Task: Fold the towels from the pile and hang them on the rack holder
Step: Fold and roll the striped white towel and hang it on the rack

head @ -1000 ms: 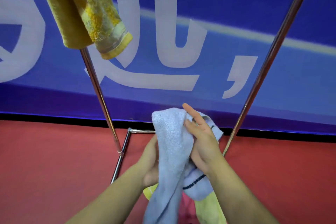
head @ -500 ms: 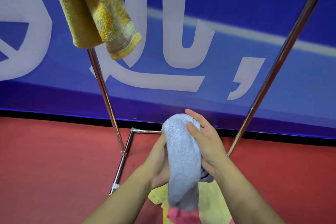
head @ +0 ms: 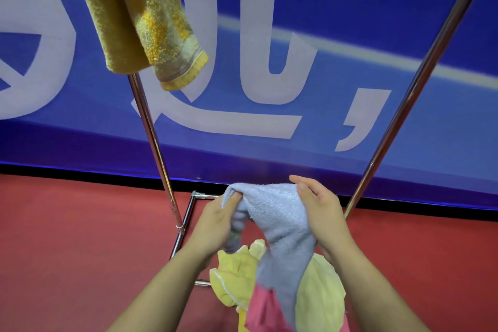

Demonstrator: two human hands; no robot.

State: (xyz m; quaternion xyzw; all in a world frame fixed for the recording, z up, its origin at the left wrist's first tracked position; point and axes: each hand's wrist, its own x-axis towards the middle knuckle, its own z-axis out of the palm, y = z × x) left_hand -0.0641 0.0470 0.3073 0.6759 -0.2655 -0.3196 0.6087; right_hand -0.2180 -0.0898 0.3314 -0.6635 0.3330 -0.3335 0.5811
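The person holds a grey towel (head: 272,213) in front of the rack (head: 151,127), low down near its base. The left hand (head: 215,221) clutches one bunched corner, its fingers (head: 233,198) curled into the cloth. The right hand (head: 320,213) grips the other side, thumb on top and the remaining fingers hidden behind the fabric. Between the two hands the top edge runs fairly level, and the rest of the towel hangs down in a narrowing tail that ends over the pile (head: 318,296) of yellow and pink cloths on the red floor (head: 67,237).

A yellow towel (head: 140,19) already hangs from the rack's top rail at the upper left. The rest of that rail to its right looks free, though the top of the view is blurred.

The step in hand seems to be folding, or straightening a fold before hanging. To do it well, the hands should draw apart until the top edge is taut and the bunching at the left corner is smoothed out, so the layers lie flat. The hanging tail looks twisted; a light shake would probably let it drop straight. It should also be lifted clear of the pile so it does not drag another cloth along. The towel can then go over the rail beside the yellow one, with even lengths on each side.
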